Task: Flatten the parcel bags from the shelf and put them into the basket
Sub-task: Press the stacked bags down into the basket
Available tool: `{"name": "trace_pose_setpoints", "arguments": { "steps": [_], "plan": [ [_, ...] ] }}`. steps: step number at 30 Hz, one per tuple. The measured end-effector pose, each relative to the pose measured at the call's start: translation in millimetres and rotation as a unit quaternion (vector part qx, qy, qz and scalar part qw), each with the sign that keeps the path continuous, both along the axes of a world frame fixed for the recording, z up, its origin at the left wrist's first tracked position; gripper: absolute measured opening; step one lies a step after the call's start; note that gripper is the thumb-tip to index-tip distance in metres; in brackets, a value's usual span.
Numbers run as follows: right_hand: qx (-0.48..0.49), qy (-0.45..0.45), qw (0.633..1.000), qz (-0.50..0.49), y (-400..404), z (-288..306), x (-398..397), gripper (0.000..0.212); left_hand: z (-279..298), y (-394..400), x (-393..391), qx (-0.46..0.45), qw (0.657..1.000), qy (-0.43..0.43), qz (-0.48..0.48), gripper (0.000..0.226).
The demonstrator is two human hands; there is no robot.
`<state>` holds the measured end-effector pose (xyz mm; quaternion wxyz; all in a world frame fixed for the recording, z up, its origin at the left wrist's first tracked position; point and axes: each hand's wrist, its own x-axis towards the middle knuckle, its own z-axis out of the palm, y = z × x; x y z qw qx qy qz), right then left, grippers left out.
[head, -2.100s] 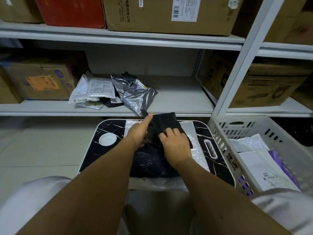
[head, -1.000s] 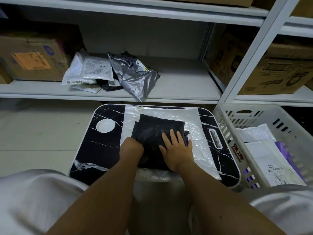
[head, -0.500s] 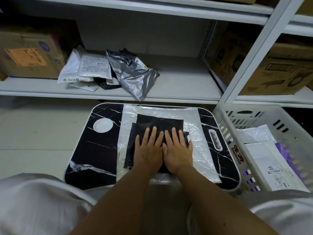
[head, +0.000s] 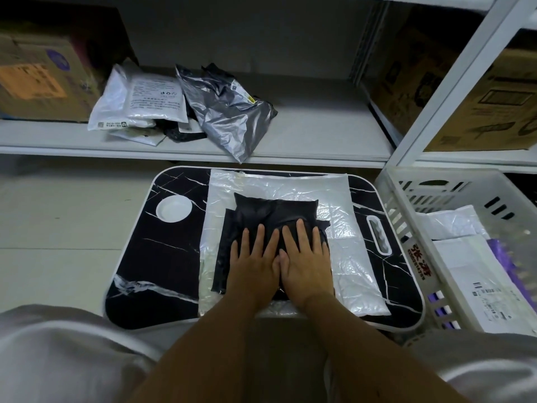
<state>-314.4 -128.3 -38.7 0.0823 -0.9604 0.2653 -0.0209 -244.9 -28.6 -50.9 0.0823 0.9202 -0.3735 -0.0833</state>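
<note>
Left hand: bare, no ring, watch or glove; it shows in the lower middle of the frame.
Right hand: bare too, nothing worn on fingers or wrist.
Forearms: both bare up to the lower edge of the frame, with no sleeve on either.
Clothing: pale grey-white fabric fills the lower left corner, and the same plain, softly creased cloth fills the lower right corner.
</note>
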Motion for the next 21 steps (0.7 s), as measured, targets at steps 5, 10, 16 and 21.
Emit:
{"name": "trace_pose_setpoints", "arguments": {
  "steps": [5,10,16,21],
  "plan": [
    [0.008,0.002,1.0,-0.007,1.0,1.0,0.8,0.067,-0.6,-0.8,0.6,0.003,1.0,0.0,0.001,0.072],
    [0.008,0.008,1.0,-0.017,-0.7,13.3,5.6,0.067,12.7,-3.7,4.5,0.0,1.0,-0.007,0.023,0.079],
    [-0.042,-0.014,0.998,-0.034,-19.5,45.2,47.3,0.035,35.0,-25.4,39.1,-0.052,0.995,-0.068,0.047,0.046],
    [0.046,0.023,0.999,-0.004,-29.9,27.8,59.1,0.046,21.3,-35.8,59.0,0.021,0.999,0.024,-0.03,0.056]
  ]
}}
